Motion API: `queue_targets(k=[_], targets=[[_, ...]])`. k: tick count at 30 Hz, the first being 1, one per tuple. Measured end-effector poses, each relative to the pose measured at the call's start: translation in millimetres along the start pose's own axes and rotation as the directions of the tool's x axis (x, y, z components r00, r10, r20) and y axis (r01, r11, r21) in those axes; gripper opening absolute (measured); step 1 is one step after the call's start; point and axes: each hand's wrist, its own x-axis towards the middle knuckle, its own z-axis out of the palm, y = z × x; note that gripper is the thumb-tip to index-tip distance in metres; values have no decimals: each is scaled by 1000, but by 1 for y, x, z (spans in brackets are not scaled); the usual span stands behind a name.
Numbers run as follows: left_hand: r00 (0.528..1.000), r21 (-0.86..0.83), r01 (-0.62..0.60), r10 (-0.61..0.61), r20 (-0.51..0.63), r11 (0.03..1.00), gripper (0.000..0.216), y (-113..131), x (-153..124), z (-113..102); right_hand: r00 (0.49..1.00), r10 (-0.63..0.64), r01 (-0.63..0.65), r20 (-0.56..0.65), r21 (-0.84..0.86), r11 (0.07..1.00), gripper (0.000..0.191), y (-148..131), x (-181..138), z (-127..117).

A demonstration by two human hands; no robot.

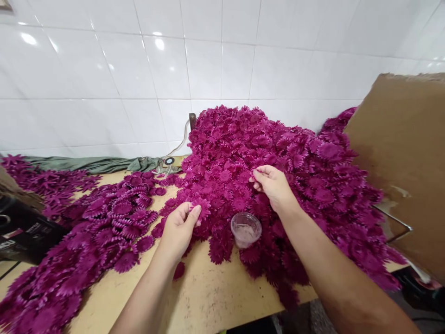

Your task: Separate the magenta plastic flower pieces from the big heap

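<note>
Between the thumb and fingers of my left hand [181, 221] is a magenta artificial flower [202, 209], its fringed petals sticking out past my fingertips. My right hand [271, 183] is closed in a pinch over the big flower pile; a small pinkish bit shows at the fingertips, too small to name. That large heap of magenta artificial flowers [236, 139] rises behind both hands. A clear plastic cup [246, 229] stands at the heap's front edge, between my forearms, with something pale and unclear in it.
A second row of magenta flowers [100, 241] spreads along the left of the wooden table [208, 297]. At far left is a black box-like object [28, 232]. Cardboard [399, 162] leans at the right. A green cloth [93, 163] lies along the tiled wall [167, 69].
</note>
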Motion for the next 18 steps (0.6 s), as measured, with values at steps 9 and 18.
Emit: queue_targets(k=[9, 18], targets=[[957, 538, -187, 275, -88, 822, 40, 1, 38, -21, 780, -625, 417, 23, -764, 493, 28, 6, 8, -25], [962, 486, -39, 165, -219, 873, 28, -24, -5, -67, 439, -317, 877, 841, -324, 356, 23, 26, -143, 70]])
